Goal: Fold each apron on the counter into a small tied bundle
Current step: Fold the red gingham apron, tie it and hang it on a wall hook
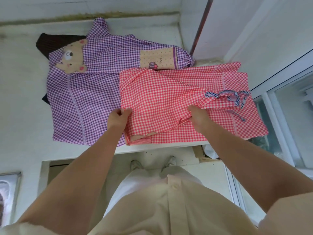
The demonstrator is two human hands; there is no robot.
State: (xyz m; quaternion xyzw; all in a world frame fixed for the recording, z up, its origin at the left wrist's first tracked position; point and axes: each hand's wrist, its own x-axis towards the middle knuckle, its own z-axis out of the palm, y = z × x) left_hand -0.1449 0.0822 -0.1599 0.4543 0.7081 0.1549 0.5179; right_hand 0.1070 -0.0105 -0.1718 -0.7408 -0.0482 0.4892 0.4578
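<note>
- Apron of red-and-white gingham cloth (162, 92) lies along the near edge of the white counter (22, 99), toward its right end. It overlaps the purple-and-white gingham apron with a bear patch (94, 85), which is spread out toward the far edge.
- Left hand (118, 117) pinches its folded left edge; right hand (198, 116) grips a bunched fold near the blue-and-white striped ties (233, 97).
- Step in hand looks like an early fold; no bundle is formed yet.
- Next move likely calls for laying this fold flat and narrowing it, with the ties kept free for knotting.

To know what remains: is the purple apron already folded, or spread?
Spread: the purple apron lies flat on the counter, its bear patch showing.
</note>
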